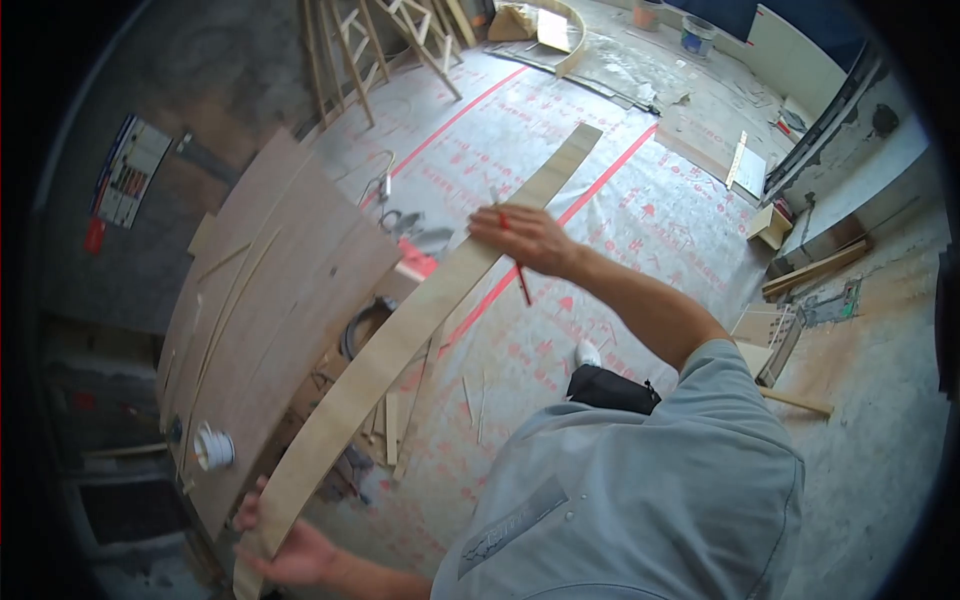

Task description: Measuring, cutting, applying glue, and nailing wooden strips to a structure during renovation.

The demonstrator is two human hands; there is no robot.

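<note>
A long, thin plywood strip (pixel 370 375) runs slantwise from the lower left up to the far middle, raised in front of me. Near its lower end, my left hand (pixel 295 552) is closed around it, fingers on one edge and the palm side at the other. Farther up, my right hand (pixel 525 238) grips the strip across its width, its fingertips reaching the far edge. A slim red pencil (pixel 524 286) is tucked in the right hand and sticks out below it. The strip's far end extends past that hand.
Left of the strip stands a plywood-topped bench (pixel 290 260) with thin wood strips and a white mug-like container (pixel 213 447) on it. Printed protective sheeting (pixel 620 250) covers the floor. Wooden trestles (pixel 385 50) lean at the back, and a bucket (pixel 697 36) sits far right.
</note>
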